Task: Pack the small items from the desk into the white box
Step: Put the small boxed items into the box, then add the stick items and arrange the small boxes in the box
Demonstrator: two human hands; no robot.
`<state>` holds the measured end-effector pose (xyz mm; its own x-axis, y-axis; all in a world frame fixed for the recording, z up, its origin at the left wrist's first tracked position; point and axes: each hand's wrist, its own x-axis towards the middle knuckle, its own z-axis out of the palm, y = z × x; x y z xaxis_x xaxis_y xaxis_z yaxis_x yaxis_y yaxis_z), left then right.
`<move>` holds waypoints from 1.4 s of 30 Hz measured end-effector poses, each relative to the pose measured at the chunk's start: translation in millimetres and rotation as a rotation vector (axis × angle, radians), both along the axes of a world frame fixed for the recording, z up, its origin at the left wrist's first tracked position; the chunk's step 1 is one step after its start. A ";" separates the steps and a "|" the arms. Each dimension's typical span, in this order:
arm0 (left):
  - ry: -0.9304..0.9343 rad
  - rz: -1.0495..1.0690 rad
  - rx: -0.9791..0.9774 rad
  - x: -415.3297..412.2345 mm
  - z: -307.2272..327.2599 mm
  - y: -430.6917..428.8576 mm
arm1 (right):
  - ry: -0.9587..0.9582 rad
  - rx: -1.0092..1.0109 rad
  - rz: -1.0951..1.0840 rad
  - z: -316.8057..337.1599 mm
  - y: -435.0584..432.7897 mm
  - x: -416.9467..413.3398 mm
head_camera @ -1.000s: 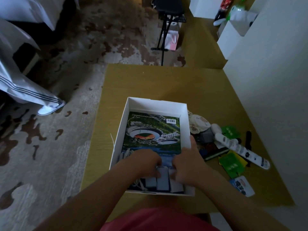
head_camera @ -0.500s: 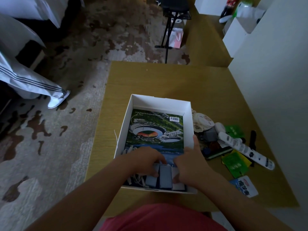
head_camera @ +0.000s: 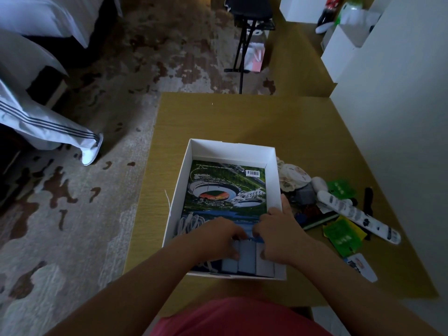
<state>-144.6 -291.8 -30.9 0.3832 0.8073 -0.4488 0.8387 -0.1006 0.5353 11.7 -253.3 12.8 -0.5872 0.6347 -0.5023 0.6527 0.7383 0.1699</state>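
Observation:
An open white box [head_camera: 230,150] sits on the yellow-brown desk [head_camera: 242,117]. Inside lies a printed sheet showing a stadium [head_camera: 225,190], a coil of white cable [head_camera: 190,223] at its left, and a row of small grey-white packs [head_camera: 247,259] along the near wall. Both hands are inside the box over those packs. My left hand [head_camera: 218,236] presses its curled fingers on the left packs. My right hand [head_camera: 276,231] rests its fingers on the right packs, thumb against the box's right wall. Whether either hand grips a pack is hidden.
Loose items lie right of the box: a round patterned piece [head_camera: 293,177], a white remote [head_camera: 356,215], green sachets [head_camera: 343,235], a dark notebook [head_camera: 315,217], a black strip [head_camera: 368,200], a white packet [head_camera: 361,265]. A white wall [head_camera: 400,117] borders the desk's right side.
Both hands stay in the box's near end over the packs, shifting only slightly; the camera view has drifted a little.

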 end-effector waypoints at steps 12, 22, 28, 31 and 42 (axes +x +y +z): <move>-0.068 0.137 0.043 19.0 28.6 34.2 | 1.257 0.005 -0.733 -14.6 10.8 58.7; -0.293 0.354 0.427 106.7 48.0 67.2 | 0.778 -0.039 -1.241 -78.3 6.1 159.6; -0.060 0.125 0.167 171.0 14.5 87.9 | 0.686 -0.218 -1.157 -95.8 -2.2 172.4; 0.093 0.090 0.005 188.1 -6.3 89.6 | 0.748 -0.259 -1.115 -99.5 3.6 173.0; 0.193 0.265 0.011 230.0 -47.7 108.4 | 0.956 -0.144 -1.279 -95.2 48.5 260.6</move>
